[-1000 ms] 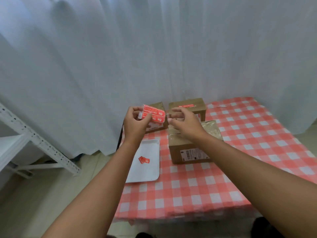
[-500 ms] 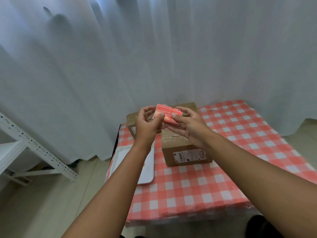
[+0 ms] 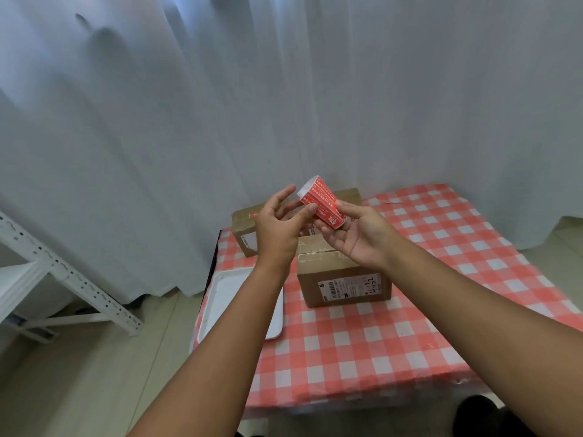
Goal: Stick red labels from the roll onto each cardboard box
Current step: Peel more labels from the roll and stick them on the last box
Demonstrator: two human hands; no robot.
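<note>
Right now the roll of red labels [image 3: 321,201] is held above the near cardboard box [image 3: 344,279], pinched in the right hand [image 3: 356,234] — long axis slanting from its white end, up and away, down toward that palm. Left hand [image 3: 277,225] sits just beside it, fingers spread, thumb touching the red face, nearer the free upper end — likely to peel a label.

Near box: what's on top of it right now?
The near box shows bare taped cardboard at its top front edge; the right hand and left hand cover the rest.
</note>
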